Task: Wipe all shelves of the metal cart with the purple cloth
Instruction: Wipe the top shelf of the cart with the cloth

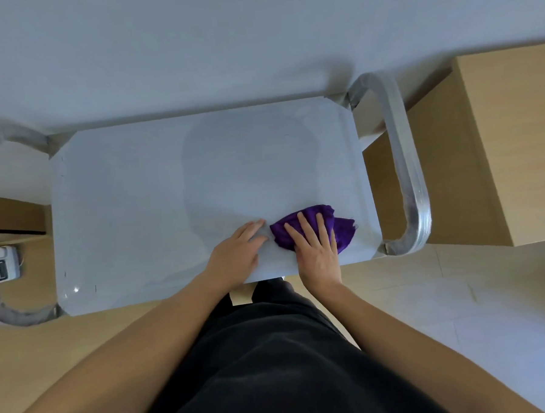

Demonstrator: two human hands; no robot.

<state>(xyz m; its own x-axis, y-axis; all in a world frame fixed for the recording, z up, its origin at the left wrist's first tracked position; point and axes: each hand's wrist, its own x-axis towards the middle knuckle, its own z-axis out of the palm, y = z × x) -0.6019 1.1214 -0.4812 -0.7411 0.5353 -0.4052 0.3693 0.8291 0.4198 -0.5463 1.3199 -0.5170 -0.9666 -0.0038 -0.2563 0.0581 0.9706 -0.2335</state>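
Fingers (310,229) flat on purple cloth (342,231)

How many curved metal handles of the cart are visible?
2: one handle at the cart's right end, one handle at its left end, partly cut off by the picture's edge.

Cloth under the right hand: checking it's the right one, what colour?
Purple crumpled cloth, plain, clearest in the head view.

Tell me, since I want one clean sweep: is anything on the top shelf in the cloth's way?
Nothing visible except the left hand, lying flat on the top shelf just left of the purple cloth, which the right hand presses down. The rest looks bare.
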